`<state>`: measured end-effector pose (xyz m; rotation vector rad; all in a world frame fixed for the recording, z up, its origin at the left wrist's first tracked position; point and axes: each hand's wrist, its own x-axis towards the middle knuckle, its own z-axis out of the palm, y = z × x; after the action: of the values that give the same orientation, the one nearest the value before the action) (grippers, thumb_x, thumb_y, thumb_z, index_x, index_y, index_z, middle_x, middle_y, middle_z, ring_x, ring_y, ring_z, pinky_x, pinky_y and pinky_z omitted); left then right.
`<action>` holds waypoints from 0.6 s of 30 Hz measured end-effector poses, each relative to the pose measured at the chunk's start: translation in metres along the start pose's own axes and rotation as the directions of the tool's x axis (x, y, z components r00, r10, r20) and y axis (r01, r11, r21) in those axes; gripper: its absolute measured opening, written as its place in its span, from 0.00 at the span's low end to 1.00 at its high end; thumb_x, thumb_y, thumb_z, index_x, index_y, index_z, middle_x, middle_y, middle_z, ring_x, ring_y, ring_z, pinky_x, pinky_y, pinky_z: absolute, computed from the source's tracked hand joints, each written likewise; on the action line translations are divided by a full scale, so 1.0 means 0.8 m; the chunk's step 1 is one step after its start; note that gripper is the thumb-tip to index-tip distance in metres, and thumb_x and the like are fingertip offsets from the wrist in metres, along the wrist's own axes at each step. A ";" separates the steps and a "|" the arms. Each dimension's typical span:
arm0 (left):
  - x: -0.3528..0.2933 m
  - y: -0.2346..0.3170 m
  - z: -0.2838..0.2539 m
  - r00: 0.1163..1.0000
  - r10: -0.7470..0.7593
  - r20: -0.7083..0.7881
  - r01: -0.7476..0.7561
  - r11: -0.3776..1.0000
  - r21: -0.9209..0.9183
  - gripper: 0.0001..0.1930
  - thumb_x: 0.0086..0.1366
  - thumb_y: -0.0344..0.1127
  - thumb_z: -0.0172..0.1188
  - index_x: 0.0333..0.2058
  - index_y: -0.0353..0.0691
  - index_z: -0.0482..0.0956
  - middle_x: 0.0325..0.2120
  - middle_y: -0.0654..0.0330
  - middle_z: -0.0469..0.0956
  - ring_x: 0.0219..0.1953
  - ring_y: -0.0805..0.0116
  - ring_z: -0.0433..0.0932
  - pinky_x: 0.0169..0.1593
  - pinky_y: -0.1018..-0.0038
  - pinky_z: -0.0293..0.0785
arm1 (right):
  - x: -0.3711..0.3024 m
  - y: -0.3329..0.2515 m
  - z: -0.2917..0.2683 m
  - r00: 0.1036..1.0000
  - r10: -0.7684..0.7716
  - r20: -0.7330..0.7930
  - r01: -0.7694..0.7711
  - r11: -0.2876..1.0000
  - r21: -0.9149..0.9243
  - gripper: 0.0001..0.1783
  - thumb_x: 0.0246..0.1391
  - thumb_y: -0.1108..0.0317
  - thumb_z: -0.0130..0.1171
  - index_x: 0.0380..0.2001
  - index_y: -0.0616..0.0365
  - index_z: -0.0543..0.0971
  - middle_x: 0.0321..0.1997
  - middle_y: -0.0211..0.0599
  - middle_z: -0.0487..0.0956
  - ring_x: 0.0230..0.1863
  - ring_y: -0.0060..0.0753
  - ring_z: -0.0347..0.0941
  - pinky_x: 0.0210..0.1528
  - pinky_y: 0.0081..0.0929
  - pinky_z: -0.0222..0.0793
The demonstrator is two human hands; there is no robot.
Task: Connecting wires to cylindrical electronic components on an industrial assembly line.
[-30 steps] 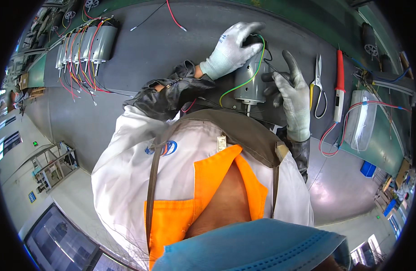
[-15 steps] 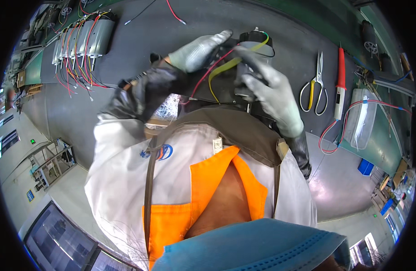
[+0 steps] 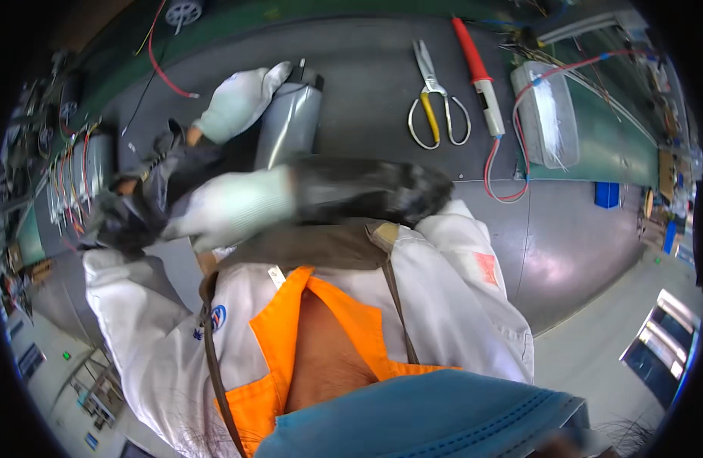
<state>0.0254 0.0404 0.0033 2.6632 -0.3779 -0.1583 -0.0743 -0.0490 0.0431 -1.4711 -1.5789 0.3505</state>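
Note:
A silver cylindrical motor (image 3: 290, 118) with a dark end cap and a short pin at its far end stands on the dark bench. At its far left edge, my gloved left hand (image 3: 237, 103) grips it, with part of the fingers hidden. My gloved right hand (image 3: 233, 208) reaches across to the left, in front of the motor and beside my left sleeve (image 3: 126, 217). Motion blurs it, and its fingertips are hidden against the dark sleeve, so whatever they hold cannot be made out.
Several motors with red and yellow wires (image 3: 84, 172) stand at the left. Scissors (image 3: 435, 107) with one yellow handle lie right of centre, beside a red-and-white handheld tool (image 3: 479, 80) on a cable. A clear plastic box (image 3: 546, 114) sits farther right. A loose red wire (image 3: 164, 75) lies far left.
My right hand has left the far end of the motor and swung left across my body. The view has shifted right, and the yellow and red wires no longer show over the motor.

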 end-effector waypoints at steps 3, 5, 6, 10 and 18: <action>0.005 0.033 -0.008 0.999 0.051 0.009 -0.051 0.998 0.024 0.23 0.77 0.52 0.45 0.48 0.40 0.81 0.37 0.42 0.81 0.43 0.38 0.79 0.45 0.53 0.76 | -0.130 -0.029 -0.125 0.921 0.286 -0.265 -0.257 0.957 0.137 0.21 0.61 0.63 0.62 0.57 0.55 0.79 0.50 0.48 0.83 0.47 0.40 0.82 0.52 0.32 0.76; 0.014 0.017 0.005 0.981 0.194 -0.020 -0.193 0.980 0.045 0.17 0.76 0.46 0.46 0.51 0.48 0.80 0.37 0.50 0.84 0.37 0.44 0.82 0.41 0.55 0.78 | -0.247 -0.050 -0.166 0.690 0.482 -0.540 -0.286 0.867 0.408 0.18 0.64 0.66 0.57 0.53 0.65 0.80 0.48 0.41 0.84 0.44 0.33 0.82 0.49 0.27 0.77; 0.005 0.009 0.007 0.985 0.172 -0.034 -0.170 0.984 0.054 0.17 0.76 0.46 0.46 0.50 0.47 0.81 0.36 0.50 0.84 0.37 0.44 0.82 0.41 0.55 0.78 | -0.255 -0.107 -0.204 0.377 0.722 -0.581 -0.587 0.671 0.453 0.18 0.66 0.65 0.55 0.52 0.66 0.81 0.45 0.39 0.84 0.42 0.28 0.81 0.45 0.26 0.78; 0.012 0.017 0.008 0.972 0.225 -0.074 -0.226 0.974 -0.002 0.15 0.74 0.45 0.50 0.47 0.47 0.83 0.36 0.52 0.84 0.36 0.46 0.82 0.41 0.57 0.78 | -0.448 -0.114 -0.262 -0.345 0.410 -0.844 -0.625 0.571 0.533 0.13 0.66 0.70 0.54 0.47 0.64 0.83 0.36 0.38 0.85 0.30 0.19 0.78 0.29 0.18 0.73; -0.026 -0.028 0.010 0.975 0.217 -0.046 -0.212 0.972 0.098 0.15 0.74 0.40 0.50 0.50 0.38 0.79 0.39 0.44 0.82 0.36 0.41 0.80 0.40 0.53 0.76 | -0.623 0.028 -0.352 -0.040 0.441 -0.897 -0.896 -0.414 -0.163 0.13 0.58 0.60 0.56 0.36 0.57 0.84 0.38 0.53 0.84 0.42 0.57 0.81 0.44 0.49 0.75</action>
<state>0.0093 0.0624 -0.0131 2.6872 -0.6663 0.0017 0.0855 -0.5940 -0.0310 -3.1398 0.4162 -0.2206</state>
